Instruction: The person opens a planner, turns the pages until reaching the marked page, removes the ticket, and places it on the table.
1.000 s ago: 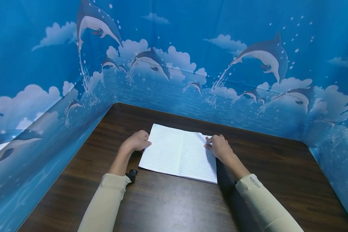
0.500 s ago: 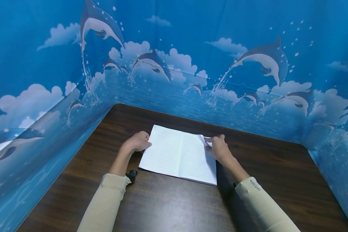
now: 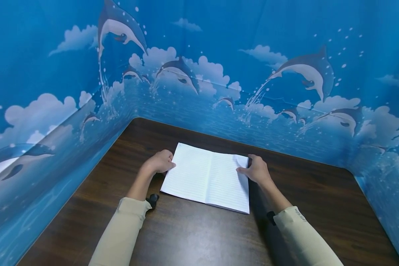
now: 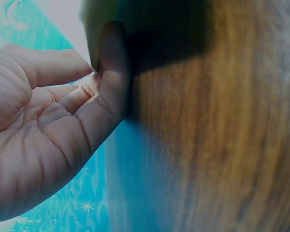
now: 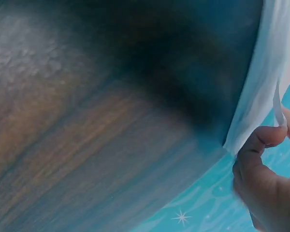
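Observation:
An open notebook (image 3: 193, 173) with lined white pages lies on the dark wooden table, its fold running down the middle. My left hand (image 3: 159, 162) grips the notebook's left edge, thumb on top; the left wrist view shows the cover edge (image 4: 94, 36) between thumb and fingers. At the upper right corner, my right hand (image 3: 257, 170) pinches a page that curls up slightly there. In the right wrist view, that page's edge (image 5: 278, 108) sits between the thumb and fingertip of my right hand (image 5: 268, 179), apart from the sheets below.
The wooden table (image 3: 199, 236) has a rounded far-left corner. A blue curtain (image 3: 199, 103) printed with dolphins and clouds stands along its left, back and right sides. A small black object (image 3: 152, 200) is at the left wrist, and another dark piece (image 3: 271, 218) at the right.
My right hand has shifted slightly right, from over the page's upper corner to the notebook's right edge, thumb now on the page. The left hand has kept its hold on the left edge.

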Available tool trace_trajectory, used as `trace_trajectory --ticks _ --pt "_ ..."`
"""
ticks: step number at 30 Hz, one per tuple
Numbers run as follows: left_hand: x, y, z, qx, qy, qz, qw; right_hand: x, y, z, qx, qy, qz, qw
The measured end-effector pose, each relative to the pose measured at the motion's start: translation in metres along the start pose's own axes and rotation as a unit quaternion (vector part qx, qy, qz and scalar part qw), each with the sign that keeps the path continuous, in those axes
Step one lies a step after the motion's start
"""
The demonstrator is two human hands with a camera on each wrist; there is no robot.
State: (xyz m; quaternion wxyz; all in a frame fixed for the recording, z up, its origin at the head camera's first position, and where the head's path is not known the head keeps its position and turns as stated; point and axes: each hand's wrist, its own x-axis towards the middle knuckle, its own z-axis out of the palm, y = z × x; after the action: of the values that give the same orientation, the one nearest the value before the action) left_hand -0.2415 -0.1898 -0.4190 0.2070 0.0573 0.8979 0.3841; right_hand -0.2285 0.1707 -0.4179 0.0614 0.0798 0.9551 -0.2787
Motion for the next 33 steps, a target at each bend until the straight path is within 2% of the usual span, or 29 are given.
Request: trace_trajectory --ticks 7,12,22,33 --pt "0.001 -0.001 0.001 0.002 0.002 -0.002 1.0 0.0 0.005 -0.014 0.093 -0.027 0.045 0.9944" --pt "0.001 0.0 0.001 -0.002 0.002 -0.008 1.0 0.001 0.013 -0.019 0.14 -0.033 0.05 0.9884" --pt "0.0 -0.002 0.002 -0.001 0.002 0.001 1.0 0.0 0.008 -0.034 0.147 -0.036 0.047 0.9874" --pt "-0.001 0.001 -0.002 0.011 -0.006 0.003 0.9999 0.0 -0.024 -0.055 0.164 -0.051 0.023 0.9849"
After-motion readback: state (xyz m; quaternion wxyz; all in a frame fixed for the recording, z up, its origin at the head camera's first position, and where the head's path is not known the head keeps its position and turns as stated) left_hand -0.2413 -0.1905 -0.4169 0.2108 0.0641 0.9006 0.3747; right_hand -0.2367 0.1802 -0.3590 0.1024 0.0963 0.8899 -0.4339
